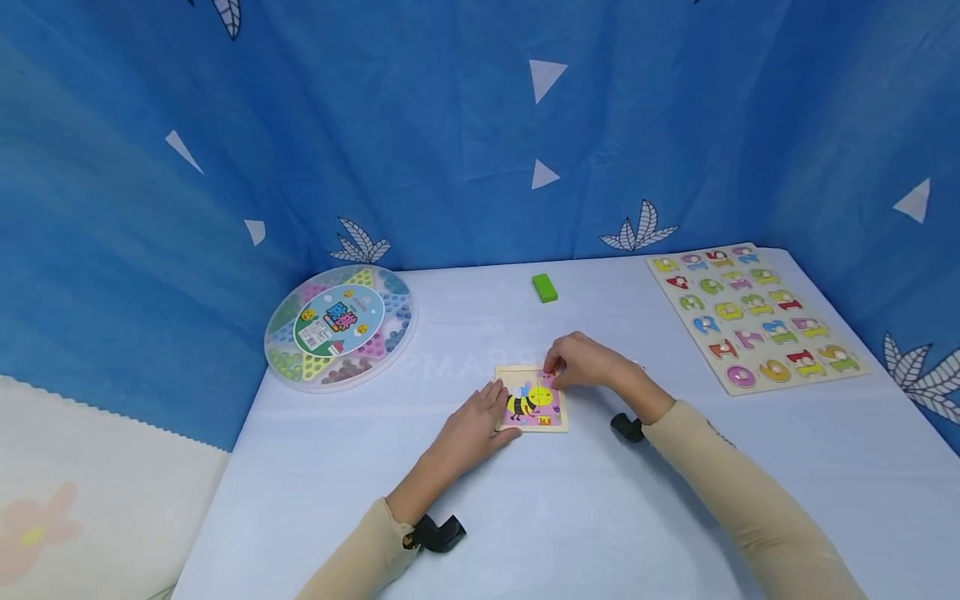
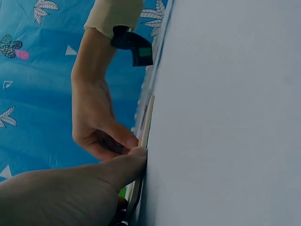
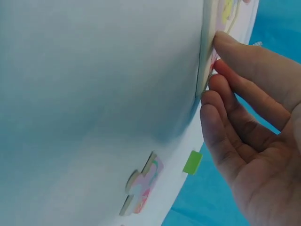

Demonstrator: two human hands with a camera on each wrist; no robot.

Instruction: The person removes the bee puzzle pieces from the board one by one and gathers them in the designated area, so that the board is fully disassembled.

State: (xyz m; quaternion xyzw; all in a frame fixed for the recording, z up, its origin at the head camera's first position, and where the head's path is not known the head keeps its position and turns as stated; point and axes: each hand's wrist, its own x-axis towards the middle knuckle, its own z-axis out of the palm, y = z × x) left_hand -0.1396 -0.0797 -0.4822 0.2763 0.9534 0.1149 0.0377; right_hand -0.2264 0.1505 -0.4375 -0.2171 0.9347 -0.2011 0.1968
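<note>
A small square wooden jigsaw puzzle (image 1: 532, 428) with a yellow-and-black bee on pink lies on the table. My left hand (image 1: 471, 427) holds its left side, fingers on the left edge and thumb at the lower corner; the left wrist view shows that thumb (image 2: 134, 157) against the frame's edge. At the upper right corner, my right hand (image 1: 588, 363) has its fingers bent and pinches a pink puzzle piece (image 1: 548, 378), mostly covered by the fingertips. In the right wrist view, a loose puzzle piece (image 3: 145, 183) lies on the table beyond the right hand.
A round Chinese checkers box (image 1: 339, 327) sits at the back left. A green block (image 1: 544, 288) lies behind the puzzle. On the right is a wooden number board (image 1: 757, 318). Blue patterned cloth (image 1: 465, 133) hangs behind the white-covered table (image 1: 540, 517).
</note>
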